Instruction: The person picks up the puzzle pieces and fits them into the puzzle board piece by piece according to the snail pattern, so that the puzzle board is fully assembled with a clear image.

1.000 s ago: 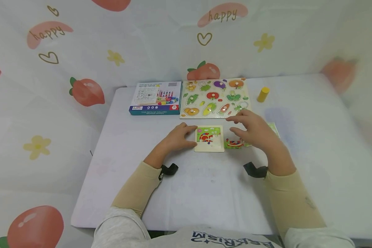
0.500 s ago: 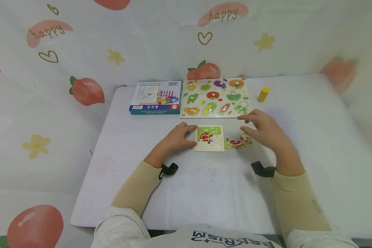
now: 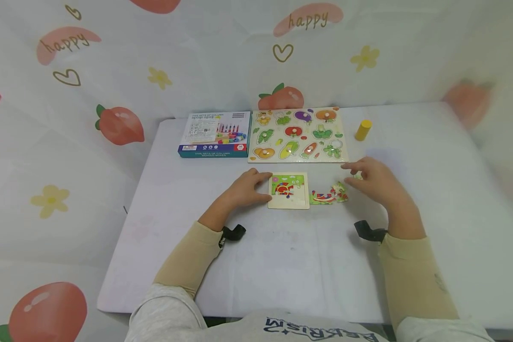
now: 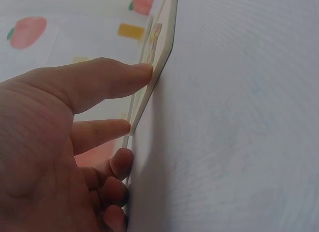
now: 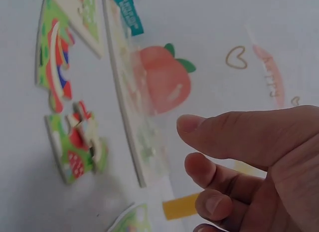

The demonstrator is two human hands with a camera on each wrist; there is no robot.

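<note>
Left hand (image 3: 245, 190), not grasping, touches the jigsaw tray (image 3: 288, 204); right hand (image 3: 378, 183), relaxed, empty, is right of it. Low sweeping could scatter adjacent jigsaw pieces (image 3: 322, 197).

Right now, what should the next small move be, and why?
Probably lower the right hand to pinch the loose puzzle piece nearest the puzzle tray: the hand holds nothing, the tray's near part is bare, and the left hand touches its edge.

Touching the left hand (image 3: 248, 189) — a cream frame (image 3: 300, 202), green and red inside; left of the right hand (image 3: 378, 183), green-red-patterned pieces (image 3: 322, 198); beyond it — a plain yellow cylinder (image 3: 363, 130).
</note>
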